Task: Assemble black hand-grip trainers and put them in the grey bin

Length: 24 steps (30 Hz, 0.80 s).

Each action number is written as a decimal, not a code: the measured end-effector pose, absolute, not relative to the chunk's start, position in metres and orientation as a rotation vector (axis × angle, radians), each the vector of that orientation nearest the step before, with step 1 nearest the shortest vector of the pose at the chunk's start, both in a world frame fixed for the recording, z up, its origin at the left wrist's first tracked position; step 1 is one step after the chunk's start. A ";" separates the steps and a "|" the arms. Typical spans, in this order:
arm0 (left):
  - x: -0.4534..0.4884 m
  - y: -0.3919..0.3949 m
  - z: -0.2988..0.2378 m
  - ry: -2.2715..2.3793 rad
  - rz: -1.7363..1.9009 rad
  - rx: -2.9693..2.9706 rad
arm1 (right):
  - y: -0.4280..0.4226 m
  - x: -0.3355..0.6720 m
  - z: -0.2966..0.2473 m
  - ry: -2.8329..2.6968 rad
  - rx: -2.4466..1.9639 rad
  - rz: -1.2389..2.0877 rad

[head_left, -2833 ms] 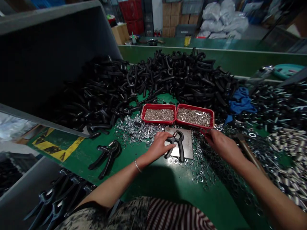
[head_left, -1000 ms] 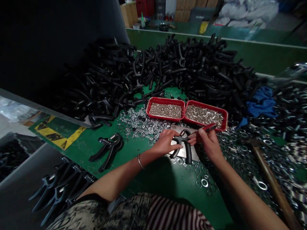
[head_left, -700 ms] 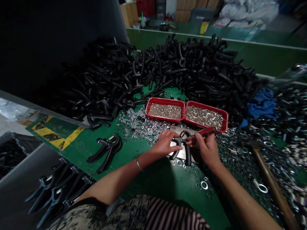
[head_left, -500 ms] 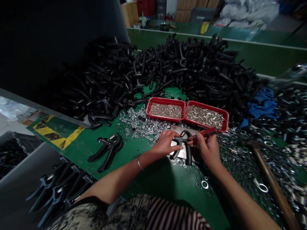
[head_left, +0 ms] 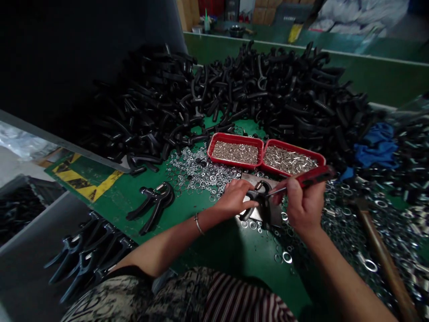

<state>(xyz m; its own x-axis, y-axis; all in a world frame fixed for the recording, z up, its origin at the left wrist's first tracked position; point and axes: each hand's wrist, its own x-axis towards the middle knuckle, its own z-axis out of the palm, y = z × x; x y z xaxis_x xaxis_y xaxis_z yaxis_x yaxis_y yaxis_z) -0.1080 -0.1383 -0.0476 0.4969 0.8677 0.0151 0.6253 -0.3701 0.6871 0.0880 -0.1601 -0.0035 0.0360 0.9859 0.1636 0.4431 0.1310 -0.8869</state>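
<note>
My left hand (head_left: pixel 234 197) is closed on a black spring clamp (head_left: pixel 266 210), thumb and fingers around one of its arms. The clamp lies on a flat metal plate (head_left: pixel 275 215), and a small coil spring shows at its top. In my right hand (head_left: pixel 306 208) is a red-handled screwdriver (head_left: pixel 317 175), its thin metal shaft pointing left at the clamp's middle. Whether the tip touches is too small to tell. Another black spring clamp (head_left: pixel 154 203) with a spring rests on the green table to the left.
Two red trays (head_left: pixel 234 163) of small metal parts stand behind the plate. A heap of black clamp parts (head_left: pixel 234 89) spreads beyond. Loose metal rings (head_left: pixel 201 172) lie around. To the right are a hammer (head_left: pixel 382 250) and a blue cloth (head_left: pixel 377 145). Several clamps (head_left: pixel 87 255) sit lower left.
The right hand has moved a little right, and the screwdriver's handle has swung up and away, baring more shaft. The left hand stays on the clamp. The whole view has shifted slightly.
</note>
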 end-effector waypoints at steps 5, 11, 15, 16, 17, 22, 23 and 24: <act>-0.108 -0.137 -0.048 1.239 0.501 2.078 | -0.157 0.085 -0.025 -1.516 -1.509 0.765; -0.109 -0.137 -0.046 1.237 0.500 2.055 | -0.157 0.090 -0.032 -1.555 -1.586 0.628; -0.109 -0.136 -0.048 1.228 0.496 2.060 | -0.158 0.090 -0.032 -1.566 -1.615 0.618; -0.109 -0.136 -0.049 1.224 0.495 2.063 | -0.158 0.089 -0.033 -1.574 -1.622 0.626; -0.109 -0.135 -0.049 1.220 0.497 2.065 | -0.158 0.087 -0.034 -1.584 -1.632 0.641; -0.109 -0.136 -0.052 1.207 0.519 2.080 | -0.155 0.081 -0.040 -1.731 -1.724 0.546; -0.109 -0.136 -0.053 1.203 0.514 2.088 | -0.154 0.080 -0.040 -1.816 -1.727 0.479; -0.109 -0.136 -0.053 1.201 0.507 2.097 | -0.154 0.079 -0.039 -1.918 -1.708 0.416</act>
<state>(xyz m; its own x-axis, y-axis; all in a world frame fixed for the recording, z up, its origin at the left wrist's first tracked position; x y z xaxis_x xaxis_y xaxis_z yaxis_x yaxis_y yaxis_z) -0.1092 -0.1356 -0.0528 0.5032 0.8642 0.0082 0.6083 -0.3609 0.7069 0.0788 -0.1536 -0.0386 -0.0570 0.9813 0.1836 0.8170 0.1516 -0.5564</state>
